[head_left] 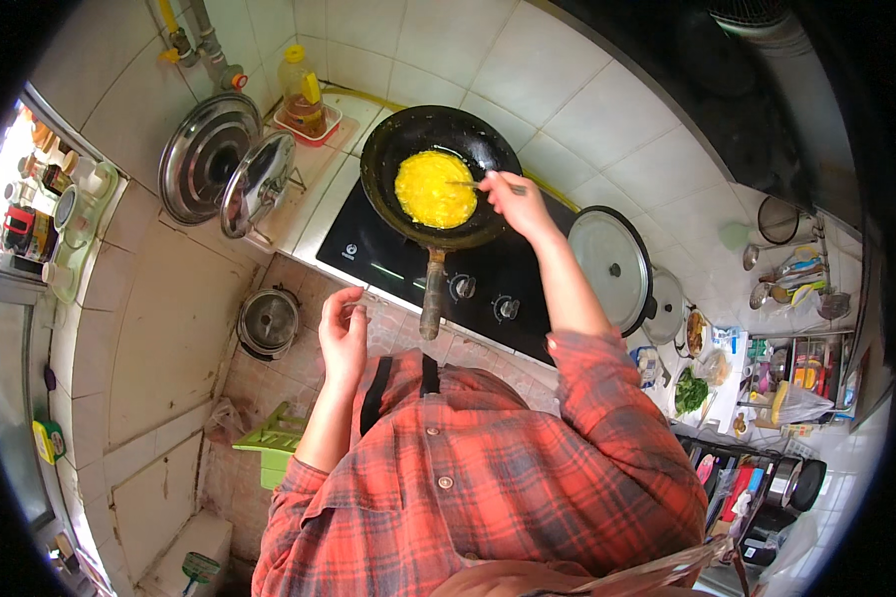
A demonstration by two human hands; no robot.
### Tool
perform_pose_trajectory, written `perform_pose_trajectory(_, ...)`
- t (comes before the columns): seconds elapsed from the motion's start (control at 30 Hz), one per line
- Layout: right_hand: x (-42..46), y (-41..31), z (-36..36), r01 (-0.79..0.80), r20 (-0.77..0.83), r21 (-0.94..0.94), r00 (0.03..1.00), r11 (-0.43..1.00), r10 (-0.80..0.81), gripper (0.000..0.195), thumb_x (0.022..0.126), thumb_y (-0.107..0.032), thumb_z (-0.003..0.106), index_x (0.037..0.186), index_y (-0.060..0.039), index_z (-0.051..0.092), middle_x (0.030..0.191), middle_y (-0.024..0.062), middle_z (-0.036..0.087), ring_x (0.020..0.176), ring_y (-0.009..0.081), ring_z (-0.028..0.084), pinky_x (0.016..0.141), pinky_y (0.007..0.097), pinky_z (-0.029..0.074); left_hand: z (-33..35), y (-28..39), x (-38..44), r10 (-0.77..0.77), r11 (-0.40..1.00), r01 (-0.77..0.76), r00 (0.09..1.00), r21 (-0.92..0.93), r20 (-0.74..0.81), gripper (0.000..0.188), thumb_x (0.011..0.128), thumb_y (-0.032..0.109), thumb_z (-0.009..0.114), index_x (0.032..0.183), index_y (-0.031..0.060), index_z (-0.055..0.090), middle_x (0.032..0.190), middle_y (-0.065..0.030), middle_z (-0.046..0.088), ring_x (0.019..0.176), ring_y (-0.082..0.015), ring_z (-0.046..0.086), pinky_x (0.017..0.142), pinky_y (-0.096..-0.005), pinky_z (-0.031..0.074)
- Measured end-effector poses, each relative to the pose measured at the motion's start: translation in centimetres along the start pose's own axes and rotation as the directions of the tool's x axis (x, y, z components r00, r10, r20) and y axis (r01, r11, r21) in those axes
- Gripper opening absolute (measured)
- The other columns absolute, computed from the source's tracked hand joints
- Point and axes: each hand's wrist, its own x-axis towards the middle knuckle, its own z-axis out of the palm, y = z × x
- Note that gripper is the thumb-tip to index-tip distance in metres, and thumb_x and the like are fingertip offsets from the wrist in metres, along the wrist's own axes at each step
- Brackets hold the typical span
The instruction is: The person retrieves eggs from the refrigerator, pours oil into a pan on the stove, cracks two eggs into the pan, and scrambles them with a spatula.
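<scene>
A black wok (448,130) sits on the left part of the black glass gas hob (366,246). Inside it spreads a round, bright yellow layer of egg (434,190). My right hand (514,201) reaches over the wok's right rim, closed around a thin metal utensil (463,183) whose tip touches the egg; its exact kind is unclear. The wok's worn handle (431,298) points back toward my body. To the left of that handle, my left hand (343,332) hangs in the air, fingers loosely curled and apart, holding nothing.
Pot lids (209,160) lean at the back left near an oil bottle (301,97) on a tray. A large lid (608,269) leans right of the hob. Leafy greens (691,392) lie farther right. A green plastic stool (272,448) and a metal pot (269,321) are on the floor.
</scene>
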Motion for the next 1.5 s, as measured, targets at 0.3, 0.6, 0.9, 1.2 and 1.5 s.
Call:
perform_pose_trajectory(0.3, 1.6, -0.5, 2.1, 0.096, 0.120, -0.104, 0.989, 0.990, -0.083, 0.032, 0.091, -0.030, 0.050, 0.082, -0.0026, 0.064, 0.070, 0.0058, 0.062, 0.064, 0.0128, 0.054, 0.064, 0.0280, 0.043, 0.0, -0.4, -0.2, -0.060, 0.997, 0.059, 0.998, -0.050, -0.030, 0.022, 0.083, -0.002, 0.050, 0.104, 0.0022, 0.055, 0.096, -0.0030, 0.055, 0.079, -0.0090, 0.053, 0.069, -0.0231, 0.046)
perform_pose_trajectory(0.6, -1.9, -2.2, 0.4, -0.164, 0.117, -0.144, 0.976, 0.976, 0.182, 0.034, 0.091, -0.031, 0.048, 0.081, -0.0044, 0.066, 0.063, 0.0040, 0.058, 0.059, 0.0111, 0.052, 0.060, 0.0260, 0.042, -0.6, -1.4, -0.5, -0.109, 0.993, 0.106, 0.992, -0.050, -0.065, 0.022, 0.083, -0.001, 0.050, 0.104, 0.0024, 0.055, 0.096, -0.0025, 0.054, 0.079, -0.0091, 0.052, 0.070, -0.0223, 0.045)
perform_pose_trajectory(0.9, 0.2, 0.5, 0.8, 0.060, -0.145, -0.154, 0.986, 0.986, -0.083, 0.032, 0.092, -0.030, 0.049, 0.084, -0.0039, 0.066, 0.067, 0.0011, 0.054, 0.061, 0.0086, 0.049, 0.058, 0.0238, 0.041, -1.0, -0.3, -0.5, -0.048, 0.999, 0.048, 0.997, 0.002, -0.062, 0.022, 0.081, -0.003, 0.051, 0.101, 0.0020, 0.057, 0.096, -0.0031, 0.054, 0.079, -0.0098, 0.052, 0.071, -0.0230, 0.044)
perform_pose_trajectory(1.2, -0.2, 0.9, 4.5, 0.201, -0.118, -0.062, 0.971, 0.978, -0.207, 0.028, 0.093, -0.025, 0.048, 0.086, -0.0032, 0.064, 0.069, 0.0003, 0.053, 0.065, 0.0087, 0.048, 0.061, 0.0234, 0.039, -0.9, 0.0, 0.2, -0.038, 0.999, 0.038, 0.999, 0.006, 0.003, 0.023, 0.080, -0.002, 0.051, 0.102, 0.0024, 0.057, 0.095, -0.0030, 0.054, 0.079, -0.0100, 0.052, 0.071, -0.0233, 0.044)
perform_pose_trajectory(1.5, -4.3, 1.5, 3.3, 0.230, -0.183, -0.151, 0.949, 0.961, -0.256, 0.023, 0.090, -0.022, 0.053, 0.088, -0.0023, 0.065, 0.081, 0.0120, 0.060, 0.076, 0.0196, 0.057, 0.070, 0.0295, 0.043, -1.3, 1.8, 1.8, -0.035, 0.999, 0.033, 0.995, 0.022, 0.098, 0.024, 0.082, -0.002, 0.050, 0.104, 0.0025, 0.057, 0.099, -0.0044, 0.055, 0.084, -0.0109, 0.054, 0.075, -0.0238, 0.045)
